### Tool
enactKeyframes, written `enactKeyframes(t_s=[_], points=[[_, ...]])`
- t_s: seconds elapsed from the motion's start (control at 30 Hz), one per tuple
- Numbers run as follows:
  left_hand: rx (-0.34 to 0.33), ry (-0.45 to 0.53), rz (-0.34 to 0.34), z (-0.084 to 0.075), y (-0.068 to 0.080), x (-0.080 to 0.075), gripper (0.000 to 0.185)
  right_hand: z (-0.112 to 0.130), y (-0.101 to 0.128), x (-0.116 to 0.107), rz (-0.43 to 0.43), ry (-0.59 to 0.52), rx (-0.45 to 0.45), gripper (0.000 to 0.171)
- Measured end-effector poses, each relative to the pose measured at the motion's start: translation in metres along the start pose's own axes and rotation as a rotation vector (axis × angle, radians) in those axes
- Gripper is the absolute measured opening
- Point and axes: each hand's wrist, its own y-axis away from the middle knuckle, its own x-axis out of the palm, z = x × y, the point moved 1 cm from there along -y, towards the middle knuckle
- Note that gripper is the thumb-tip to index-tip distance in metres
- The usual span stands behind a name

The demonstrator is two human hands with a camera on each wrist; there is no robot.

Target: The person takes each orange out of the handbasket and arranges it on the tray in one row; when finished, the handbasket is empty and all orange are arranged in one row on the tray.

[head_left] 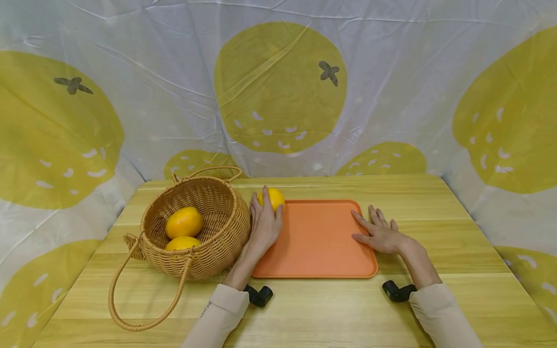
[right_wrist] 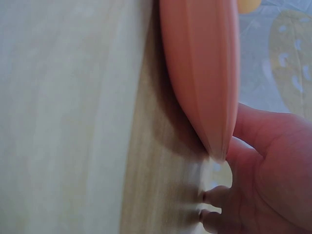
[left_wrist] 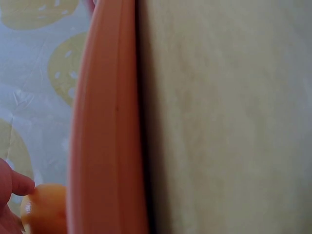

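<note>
My left hand (head_left: 265, 215) grips a yellow-orange fruit (head_left: 273, 196) at the far left corner of an orange tray (head_left: 317, 239). In the left wrist view a fingertip (left_wrist: 22, 185) touches that fruit (left_wrist: 46, 209) beside the tray's rim (left_wrist: 107, 122). My right hand (head_left: 375, 232) rests flat on the tray's right edge, fingers spread. In the right wrist view the right hand (right_wrist: 265, 165) has its thumb over the tray's edge (right_wrist: 204, 73) and its fingers lie against the wood. The tray's flat inside is bare.
A wicker basket (head_left: 228, 232) lies tipped on its side left of the tray, with two more fruits (head_left: 184, 222) inside and its handle loop (head_left: 130, 309) on the wooden table (head_left: 330, 314). A fruit-print cloth backs the table on three sides.
</note>
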Motion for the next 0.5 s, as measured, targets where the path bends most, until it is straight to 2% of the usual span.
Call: enactKeyframes(t_s=[0.5], points=[[0.006, 0.006, 0.009, -0.0010, 0.0005, 0.0000, 0.068, 0.0009, -0.0005, 0.0002, -0.001, -0.011, 0.000, 0.079]])
